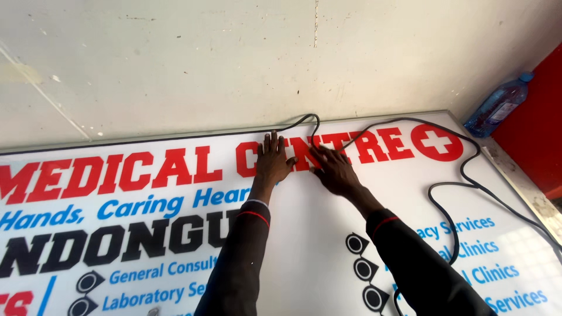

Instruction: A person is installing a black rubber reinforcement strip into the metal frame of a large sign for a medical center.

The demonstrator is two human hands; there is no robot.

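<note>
A large white sign board [316, 246] with red, blue and black lettering lies flat in front of me, its far edge against a pale wall. My left hand [273, 159] rests flat on the red letters near the top edge, fingers spread. My right hand [333, 169] presses flat beside it, fingers pointing left toward the left hand. A black cable [462, 175] snakes over the board from the top edge behind my hands, loops right past a red circle with a white cross [437, 142], and runs down the right side. Neither hand grips anything. Dark sleeves with red trim cover both arms.
A blue-tinted plastic water bottle [499, 104] stands in the far right corner by a red wall [535, 129]. The pale wall [234, 58] is scuffed and cracked. A metal frame strip [527, 187] runs along the board's right side.
</note>
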